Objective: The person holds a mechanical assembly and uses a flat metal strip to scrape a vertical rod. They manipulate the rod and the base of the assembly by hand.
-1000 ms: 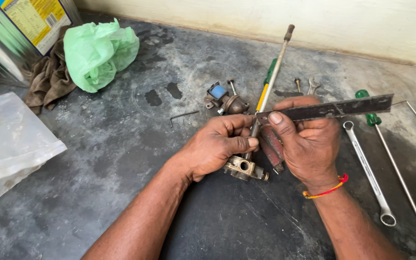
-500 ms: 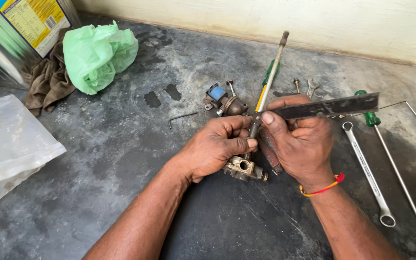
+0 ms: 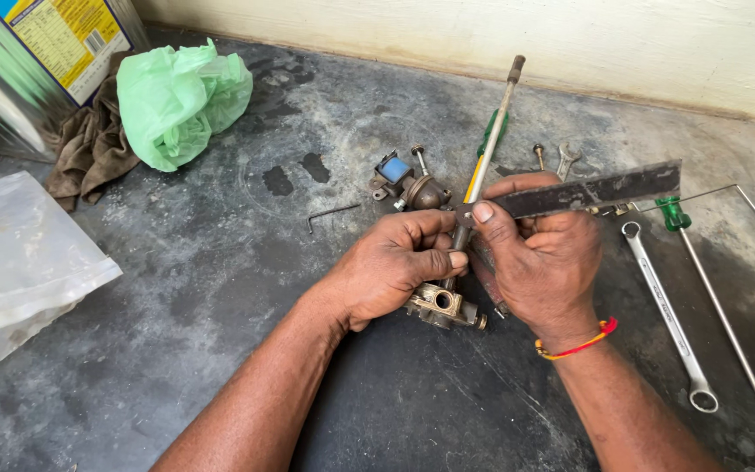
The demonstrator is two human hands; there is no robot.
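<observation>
Two hands meet at the middle of the dark, stained worktop point(image 3: 220, 288): the left hand point(image 3: 391, 267) has its fingers curled shut around a small brass valve body point(image 3: 443, 306) resting on the surface, while the right hand point(image 3: 539, 262) pinches a flat dark metal blade point(image 3: 596, 190) between thumb and closed fingers, its tip against the long rod point(image 3: 487, 157) rising from the valve. Beside them lie a ring spanner point(image 3: 666, 315) and a green-handled screwdriver point(image 3: 709, 280). At far left stands a metal tin point(image 3: 28, 61), contents hidden, near a crumpled green plastic bag point(image 3: 176, 100) and a clear plastic bag point(image 3: 15, 262).
</observation>
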